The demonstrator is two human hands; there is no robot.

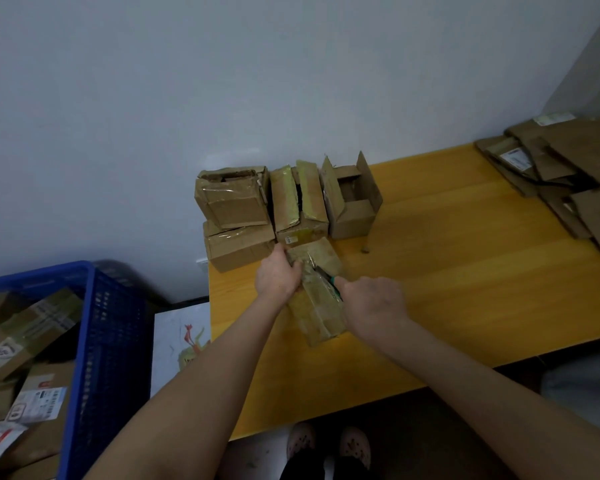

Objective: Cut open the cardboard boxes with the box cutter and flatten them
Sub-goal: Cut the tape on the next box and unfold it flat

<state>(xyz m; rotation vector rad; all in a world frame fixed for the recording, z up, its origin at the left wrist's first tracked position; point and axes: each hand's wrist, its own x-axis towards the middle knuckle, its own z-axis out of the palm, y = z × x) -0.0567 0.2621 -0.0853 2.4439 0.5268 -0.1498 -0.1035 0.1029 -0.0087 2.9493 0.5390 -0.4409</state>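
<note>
A taped cardboard box [321, 313] lies lengthwise on the yellow table [447, 271], between my two hands. My left hand [278, 277] grips the box's far left edge and holds it down. My right hand [371, 304] holds the box cutter [324, 275], whose green handle and thin blade point away from me along the box's taped top. Behind it, against the wall, stand several more boxes [236, 202], one of them [352, 197] with its flaps up.
Flattened cardboard [561, 168] is piled at the table's far right. A blue plastic crate [94, 341] full of boxes and parcels stands on the floor at the left. My feet show below the table's near edge.
</note>
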